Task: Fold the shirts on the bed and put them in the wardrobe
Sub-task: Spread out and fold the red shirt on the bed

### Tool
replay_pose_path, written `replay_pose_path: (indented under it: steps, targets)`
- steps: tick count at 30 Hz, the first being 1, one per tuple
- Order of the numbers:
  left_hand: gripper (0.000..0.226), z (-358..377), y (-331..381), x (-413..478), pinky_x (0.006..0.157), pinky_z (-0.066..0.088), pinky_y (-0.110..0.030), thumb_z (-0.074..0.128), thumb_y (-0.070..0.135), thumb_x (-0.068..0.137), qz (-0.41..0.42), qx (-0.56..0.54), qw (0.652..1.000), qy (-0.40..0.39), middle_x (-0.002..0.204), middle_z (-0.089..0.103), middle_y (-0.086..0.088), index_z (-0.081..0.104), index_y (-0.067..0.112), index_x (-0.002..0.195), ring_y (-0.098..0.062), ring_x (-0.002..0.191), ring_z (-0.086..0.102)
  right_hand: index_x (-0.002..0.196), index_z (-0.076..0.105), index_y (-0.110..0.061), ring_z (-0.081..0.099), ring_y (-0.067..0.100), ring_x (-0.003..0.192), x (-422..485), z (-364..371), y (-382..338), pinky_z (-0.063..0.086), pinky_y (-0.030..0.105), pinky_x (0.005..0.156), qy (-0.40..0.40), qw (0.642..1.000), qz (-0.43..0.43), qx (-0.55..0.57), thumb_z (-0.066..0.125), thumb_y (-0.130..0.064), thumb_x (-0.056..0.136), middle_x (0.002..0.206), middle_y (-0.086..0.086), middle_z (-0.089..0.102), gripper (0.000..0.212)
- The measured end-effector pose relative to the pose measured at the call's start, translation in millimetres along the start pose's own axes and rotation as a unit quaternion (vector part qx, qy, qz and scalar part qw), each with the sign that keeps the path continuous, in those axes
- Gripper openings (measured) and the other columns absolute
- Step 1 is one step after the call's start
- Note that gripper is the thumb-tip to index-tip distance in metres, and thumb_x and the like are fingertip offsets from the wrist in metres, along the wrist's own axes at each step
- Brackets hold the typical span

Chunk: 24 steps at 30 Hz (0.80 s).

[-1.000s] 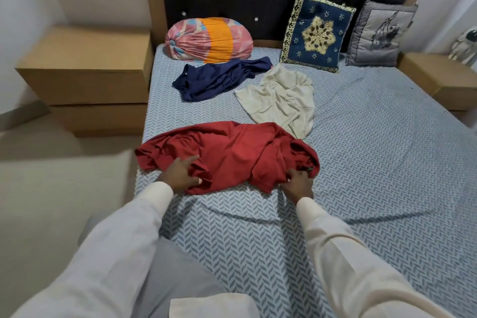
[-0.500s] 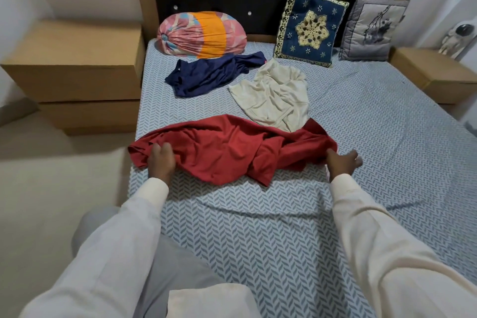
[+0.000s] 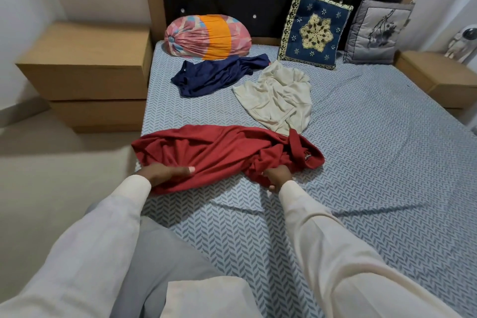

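Observation:
A crumpled red shirt (image 3: 219,152) lies across the near left part of the bed (image 3: 374,162), with its collar end out to the right. My left hand (image 3: 165,171) grips its bunched fabric near the bed's left edge. My right hand (image 3: 277,178) is closed on a fold at the shirt's lower right. Behind it lie a cream shirt (image 3: 277,97) and a navy shirt (image 3: 216,73), both unfolded and untouched.
A pink and orange bolster (image 3: 207,35), a blue embroidered cushion (image 3: 313,31) and a grey cushion (image 3: 376,32) lean on the dark headboard. Wooden bedside units stand left (image 3: 85,70) and right (image 3: 436,77). Floor runs along the bed's left side.
My right hand, which was out at the shirt's right end half a second ago, has come back left onto a fold. My left hand has shifted right along the lower edge.

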<state>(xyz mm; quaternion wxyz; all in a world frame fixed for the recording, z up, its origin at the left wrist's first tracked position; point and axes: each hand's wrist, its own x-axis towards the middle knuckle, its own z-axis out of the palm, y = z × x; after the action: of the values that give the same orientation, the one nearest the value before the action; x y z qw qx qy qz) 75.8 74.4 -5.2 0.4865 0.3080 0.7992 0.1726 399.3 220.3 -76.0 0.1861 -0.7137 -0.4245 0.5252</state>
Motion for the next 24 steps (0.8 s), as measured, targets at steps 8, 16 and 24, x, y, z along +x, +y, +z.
replay_pose_path:
  steps: [8,16,24]
  targets:
    - [0.083,-38,8,-17,0.105,0.046,-0.049,0.085,0.052,0.063,-0.008,-0.064,0.995,-0.073,0.127,0.066,-0.012,0.058,0.016,0.133,-0.031,0.118,0.061,0.069,0.058,-0.020,0.054,0.017,0.053,-66,-41,-63,0.043,0.023,0.054,-0.094,0.954,-0.083,0.273,0.054,-0.022,0.087,0.065,0.002,0.057,0.018]
    - [0.030,-68,60,-64,0.097,0.047,-0.064,0.049,0.031,0.090,0.271,-0.513,0.791,-0.196,0.103,0.074,-0.011,0.073,0.013,0.098,-0.030,0.102,0.069,0.075,0.062,-0.008,0.062,0.028,0.070,-134,-122,-151,0.055,0.037,0.079,-0.173,0.761,-0.295,0.551,0.050,-0.022,0.085,0.073,0.011,0.061,0.021]
    - [0.022,-76,113,-40,0.100,0.043,-0.057,0.064,0.038,0.085,0.244,-0.465,0.850,-0.044,0.102,0.071,0.002,0.069,0.025,0.102,-0.016,0.089,0.066,0.117,0.064,-0.016,0.068,0.022,0.098,-93,-122,-217,0.055,0.040,0.083,-0.002,0.880,-0.329,0.342,0.053,-0.014,0.098,0.108,0.007,0.071,0.022]
